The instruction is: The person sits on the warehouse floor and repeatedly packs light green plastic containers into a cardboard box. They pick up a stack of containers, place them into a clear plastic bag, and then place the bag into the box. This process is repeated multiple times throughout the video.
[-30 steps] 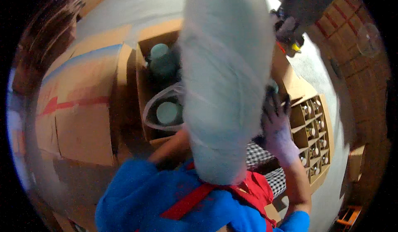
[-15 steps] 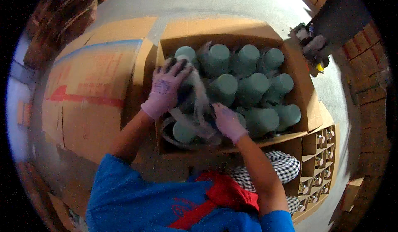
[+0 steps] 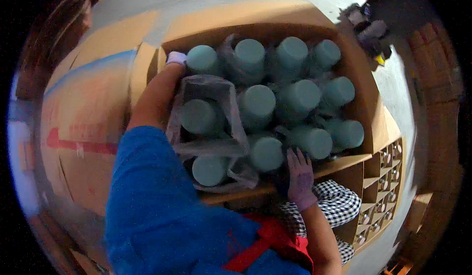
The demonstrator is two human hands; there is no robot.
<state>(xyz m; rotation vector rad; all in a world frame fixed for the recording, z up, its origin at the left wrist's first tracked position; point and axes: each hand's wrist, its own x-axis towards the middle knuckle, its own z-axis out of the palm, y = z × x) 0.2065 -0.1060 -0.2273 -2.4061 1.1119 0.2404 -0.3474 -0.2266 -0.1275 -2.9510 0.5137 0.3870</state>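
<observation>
Several dull green cylinders (image 3: 259, 101), shaped like bottles or tall cups with flat round tops, stand in rows inside a large open cardboard box (image 3: 290, 15). A thin clear plastic bag (image 3: 237, 115) lies loosely around the cylinders at the box's left side. My left hand (image 3: 176, 58), in a pale lilac glove, reaches to the far left corner beside the corner cylinder (image 3: 201, 58); its fingers are hidden. My right hand (image 3: 300, 176), gloved alike, rests at the near wall with its fingers stretched out, close to a front-row cylinder (image 3: 314, 143), and holds nothing.
At the left is a big cardboard carton (image 3: 88, 112) with blue and red stripes. A divided carton (image 3: 376, 196) of small capped bottles sits at the lower right. Dark objects (image 3: 368, 29) lie on the floor at the far right, and a person's hair (image 3: 61, 34) shows at the upper left.
My left hand has left the plastic and moved to the far left corner. My right hand has let go of the plastic and come back to the near wall. The bag now lies open around the cylinders.
</observation>
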